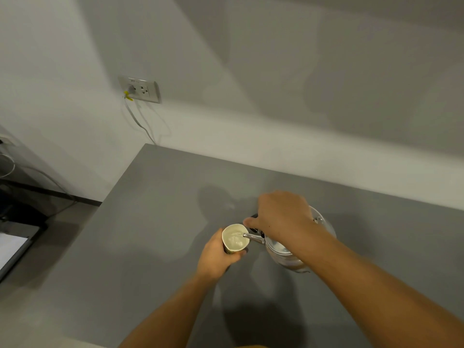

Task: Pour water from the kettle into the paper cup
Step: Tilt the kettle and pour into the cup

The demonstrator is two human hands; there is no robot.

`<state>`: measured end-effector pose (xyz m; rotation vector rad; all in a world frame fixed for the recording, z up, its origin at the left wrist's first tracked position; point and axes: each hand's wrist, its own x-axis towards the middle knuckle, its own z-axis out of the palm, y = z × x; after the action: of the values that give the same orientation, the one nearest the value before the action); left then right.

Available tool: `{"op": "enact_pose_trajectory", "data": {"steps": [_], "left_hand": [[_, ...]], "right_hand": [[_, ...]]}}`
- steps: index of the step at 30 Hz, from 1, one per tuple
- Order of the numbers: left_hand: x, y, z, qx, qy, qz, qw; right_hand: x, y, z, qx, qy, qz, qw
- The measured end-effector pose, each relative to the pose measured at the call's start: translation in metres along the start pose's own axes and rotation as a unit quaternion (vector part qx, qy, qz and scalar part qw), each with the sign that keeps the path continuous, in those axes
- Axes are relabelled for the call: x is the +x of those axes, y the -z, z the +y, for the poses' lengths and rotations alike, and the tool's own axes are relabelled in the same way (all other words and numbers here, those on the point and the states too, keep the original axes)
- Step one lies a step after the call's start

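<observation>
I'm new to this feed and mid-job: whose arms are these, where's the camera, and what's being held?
There is no machine: a person works bare-handed, and the single picture comes from a camera on their head, looking down at a grey table. The left hand grips a paper cup. The right hand holds the black handle of a metal kettle, tilted so that its spout reaches over the cup's rim. Water is running into the cup. On the wall behind is a socket with a cable plugged in.

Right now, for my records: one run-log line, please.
pouring | left hand holds white paper cup | right hand tilts silver metal kettle
</observation>
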<state>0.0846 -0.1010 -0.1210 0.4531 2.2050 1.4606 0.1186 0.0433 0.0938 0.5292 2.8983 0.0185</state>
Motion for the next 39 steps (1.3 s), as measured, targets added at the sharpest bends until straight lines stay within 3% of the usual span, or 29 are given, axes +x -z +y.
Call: {"op": "enact_pose_trajectory", "data": {"steps": [25, 39], "left_hand": [[0.001, 0.001, 0.000, 0.019, 0.009, 0.000, 1.000], [-0.009, 0.007, 0.010, 0.019, -0.002, -0.008, 1.000]], "right_hand": [[-0.004, -0.002, 0.006, 0.020, -0.003, 0.006, 1.000], [-0.023, -0.018, 0.040, 0.105, -0.066, -0.015, 0.992]]}}
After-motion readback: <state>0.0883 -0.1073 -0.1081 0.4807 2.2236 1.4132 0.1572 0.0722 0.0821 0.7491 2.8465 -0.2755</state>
